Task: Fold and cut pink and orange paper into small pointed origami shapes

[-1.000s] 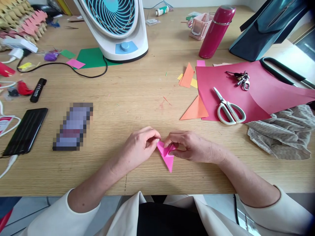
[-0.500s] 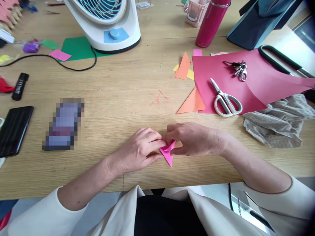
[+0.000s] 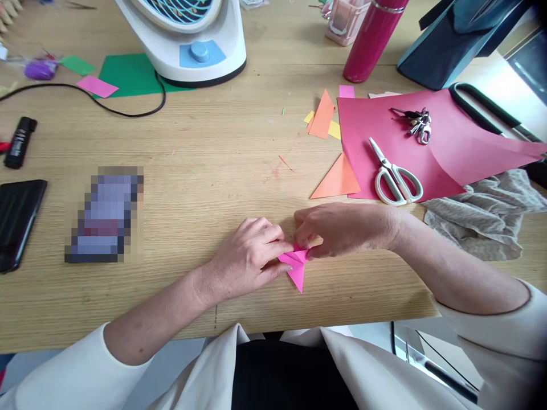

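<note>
A small piece of folded pink paper (image 3: 297, 272) lies near the table's front edge, one pointed corner toward me. My left hand (image 3: 252, 253) holds its left side, with fingers on top and the thumb at the lower edge. On the right, my right hand (image 3: 337, 230) pinches the paper's upper right corner between thumb and curled fingers. Both hands partly cover the upper part of the paper, so its folds there are hard to see. An orange paper triangle (image 3: 337, 181) lies just beyond my right hand.
White-handled scissors (image 3: 396, 179) and keys (image 3: 421, 124) lie on a large red sheet (image 3: 359, 122). A grey cloth (image 3: 478, 219) is at the right. To the left are a blurred-out phone (image 3: 105, 216), a black phone-like slab (image 3: 19, 222) and a glue stick (image 3: 20, 142). A fan (image 3: 200, 57) and a magenta bottle (image 3: 371, 42) stand behind.
My right hand has moved slightly up and right along the paper, its thumb now at the right corner. The paper shows a flatter top fold. The view has shifted a little.
</note>
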A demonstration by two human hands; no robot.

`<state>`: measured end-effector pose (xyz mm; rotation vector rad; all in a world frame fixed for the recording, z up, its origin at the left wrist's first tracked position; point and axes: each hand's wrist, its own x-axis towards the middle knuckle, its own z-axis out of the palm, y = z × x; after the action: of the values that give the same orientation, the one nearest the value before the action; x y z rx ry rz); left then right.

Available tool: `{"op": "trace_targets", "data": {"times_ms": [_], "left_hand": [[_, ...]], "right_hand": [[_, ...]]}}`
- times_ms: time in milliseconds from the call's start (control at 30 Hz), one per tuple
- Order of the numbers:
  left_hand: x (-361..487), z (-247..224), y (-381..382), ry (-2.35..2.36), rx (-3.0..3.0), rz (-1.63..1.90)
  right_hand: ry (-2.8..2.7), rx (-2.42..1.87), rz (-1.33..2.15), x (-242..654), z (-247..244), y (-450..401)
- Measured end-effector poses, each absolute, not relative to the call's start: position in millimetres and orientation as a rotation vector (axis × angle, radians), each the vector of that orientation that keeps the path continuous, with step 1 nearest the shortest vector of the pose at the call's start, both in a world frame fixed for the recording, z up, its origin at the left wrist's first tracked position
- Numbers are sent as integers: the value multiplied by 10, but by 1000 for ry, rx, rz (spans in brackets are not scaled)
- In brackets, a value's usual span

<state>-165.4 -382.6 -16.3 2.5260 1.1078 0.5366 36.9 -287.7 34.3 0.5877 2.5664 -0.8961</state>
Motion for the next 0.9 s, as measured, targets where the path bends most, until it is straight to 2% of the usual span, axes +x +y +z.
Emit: {"op": "trace_targets", "data": {"times_ms": [333,900], "left_hand": [[-1569,-210,-3836,1198,2433,642],[-1509,-185,-3932,1308,2426,629]], "right_hand": [[2722,598,-1033,519,259,-2991],[2927,790,-897,550,85,-3294]]}}
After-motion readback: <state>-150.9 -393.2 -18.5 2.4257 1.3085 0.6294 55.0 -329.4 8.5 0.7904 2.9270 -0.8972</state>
